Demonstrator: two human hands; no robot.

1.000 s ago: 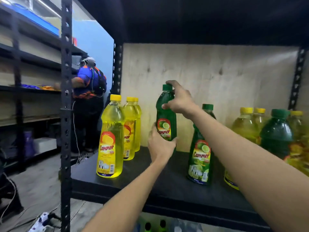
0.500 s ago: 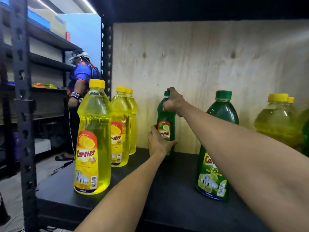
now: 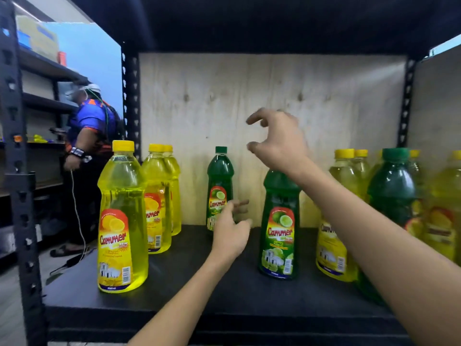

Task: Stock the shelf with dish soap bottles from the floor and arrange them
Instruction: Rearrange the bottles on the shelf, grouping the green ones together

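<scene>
1. The green bottle [image 3: 220, 186] stands upright at the back of the shelf [image 3: 174, 290].
2. The left hand [image 3: 230, 233], loose and empty, lies just right of its base and is the nearer one.
3. The right hand [image 3: 277, 142], half-spread and empty, hovers above-right of its cap.

Green soap bottle [image 3: 220, 188] upright on shelf [image 3: 224, 290]

Black shelf [image 3: 224, 295], upright soap bottles [image 3: 122, 221].

Three green bottles [image 3: 219, 188]; perhaps seven yellow bottles [image 3: 122, 221]
</scene>
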